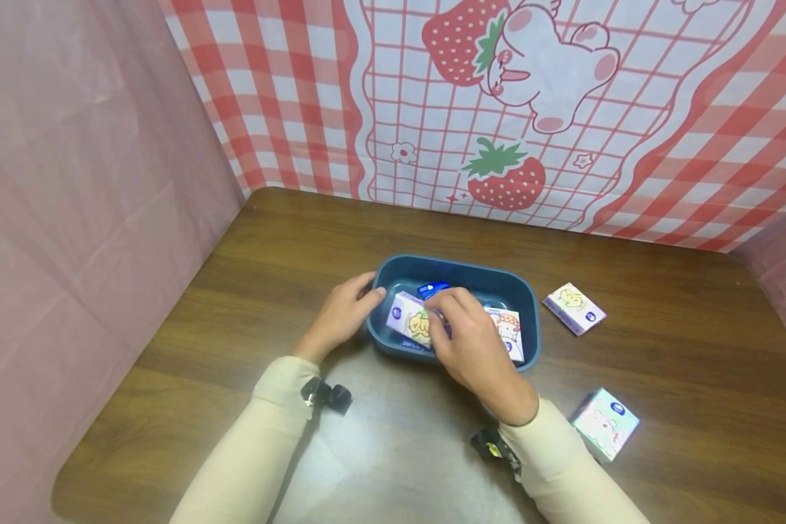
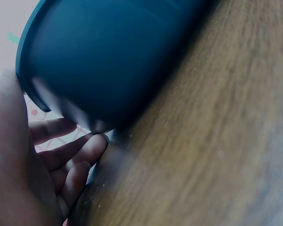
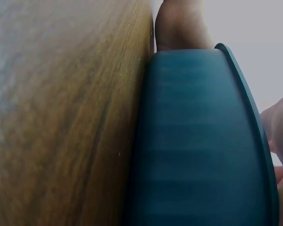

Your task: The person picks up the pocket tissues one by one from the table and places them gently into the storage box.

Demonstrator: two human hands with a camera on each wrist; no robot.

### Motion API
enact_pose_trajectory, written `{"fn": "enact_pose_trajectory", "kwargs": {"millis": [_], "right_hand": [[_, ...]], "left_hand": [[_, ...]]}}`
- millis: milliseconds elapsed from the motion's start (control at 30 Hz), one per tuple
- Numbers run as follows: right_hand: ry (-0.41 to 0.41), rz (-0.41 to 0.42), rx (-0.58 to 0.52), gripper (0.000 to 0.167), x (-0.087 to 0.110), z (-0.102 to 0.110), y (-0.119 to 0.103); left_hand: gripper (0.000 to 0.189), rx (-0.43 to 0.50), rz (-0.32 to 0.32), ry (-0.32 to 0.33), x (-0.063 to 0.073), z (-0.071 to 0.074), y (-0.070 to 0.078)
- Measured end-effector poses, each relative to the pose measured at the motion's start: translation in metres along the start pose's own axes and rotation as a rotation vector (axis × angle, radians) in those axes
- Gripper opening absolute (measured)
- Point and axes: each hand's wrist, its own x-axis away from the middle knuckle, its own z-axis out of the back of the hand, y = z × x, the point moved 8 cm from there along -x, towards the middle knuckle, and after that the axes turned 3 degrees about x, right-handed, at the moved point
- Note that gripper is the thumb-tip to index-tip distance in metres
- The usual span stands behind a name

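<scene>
A dark blue plastic bin (image 1: 458, 268) stands on the table with several small packs in it. My left hand (image 1: 342, 311) grips its left end, thumb over the rim; in the left wrist view the fingers (image 2: 92, 150) touch the outer wall. My right hand (image 1: 474, 338) reaches into the bin and pinches the right end of a purple-and-white tissue pack (image 1: 407, 318) with a yellow cartoon figure. Behind it lies a shiny blue packet (image 1: 432, 290). A white pack with a red cartoon print (image 1: 507, 333) rests at the bin's right end, partly hidden by the right hand.
Right of the bin a purple-and-white pack (image 1: 574, 308) lies on the wooden table (image 1: 236, 349). A pale green box-shaped pack (image 1: 605, 424) sits nearer, beside the right sleeve. A red-and-white checked cloth (image 1: 301, 94) hangs at the back, a pink curtain (image 1: 92, 218) at the left.
</scene>
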Motion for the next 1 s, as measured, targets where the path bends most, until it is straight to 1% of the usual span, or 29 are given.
{"fn": "enact_pose_trajectory", "kwargs": {"millis": [100,333,433,600,800,1000], "right_hand": [[0.007,-0.004,-0.006,0.012,0.0001,0.0007,-0.0004],[0.030,-0.026,0.009,0.014,0.0012,0.0024,0.0014],[0.034,-0.028,0.013,0.016,0.0010,0.0025,0.0017],[0.024,-0.035,0.012,0.017,0.0010,0.0021,0.0018],[0.016,-0.035,0.019,0.016,0.0010,0.0023,0.0008],[0.007,-0.042,0.028,0.016,0.0012,0.0022,0.0012]], "left_hand": [[0.053,-0.001,0.008,0.000,0.0001,-0.0001,-0.0005],[0.052,0.005,-0.005,-0.001,0.0003,0.0002,0.0007],[0.053,0.003,0.000,-0.005,0.0002,-0.0002,0.0004],[0.054,-0.001,0.017,-0.012,0.0003,-0.0008,-0.0002],[0.054,-0.003,0.011,-0.011,-0.0002,-0.0006,-0.0007],[0.055,-0.007,0.023,-0.014,0.0000,-0.0010,-0.0009]]}}
